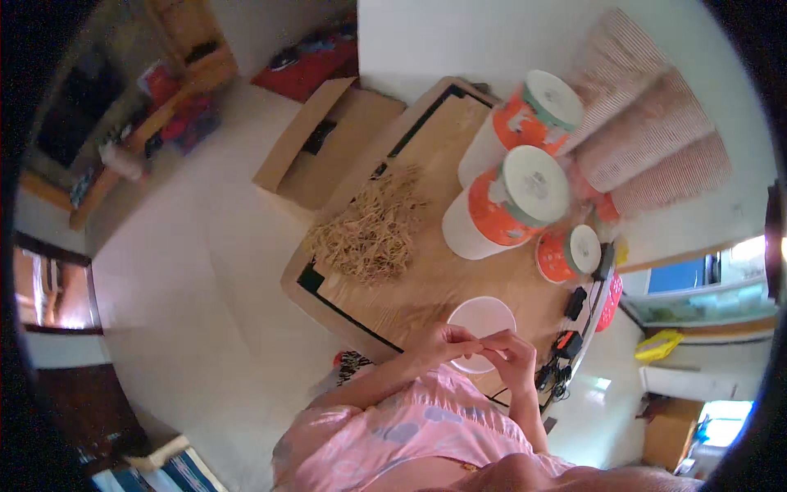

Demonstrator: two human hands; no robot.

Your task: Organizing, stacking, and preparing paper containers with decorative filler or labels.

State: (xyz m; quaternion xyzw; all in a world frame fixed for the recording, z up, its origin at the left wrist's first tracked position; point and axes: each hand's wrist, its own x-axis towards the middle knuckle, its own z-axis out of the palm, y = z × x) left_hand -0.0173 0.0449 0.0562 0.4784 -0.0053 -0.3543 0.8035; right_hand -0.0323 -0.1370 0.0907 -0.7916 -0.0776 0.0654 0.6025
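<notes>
My left hand (445,342) and my right hand (511,354) meet fingertip to fingertip over the near rim of a white round tub (485,310). Both are closed in a pinch. Whatever lies between the fingers is too small to make out. The tub stands open on the wooden table (348,295), close to my body, its near side partly covered by my hands. Beyond my left hand, a loose heap of dry, straw-coloured plant stalks or pods (373,230) spreads along the table's left edge.
Two tall white-and-orange lidded buckets (533,187) and a smaller lidded one (584,250) stand at the back right. Black adapters and cables (557,373) lie along the right edge. A cardboard box (336,156) sits beyond the left edge. Striped rolls (648,123) lean against the wall.
</notes>
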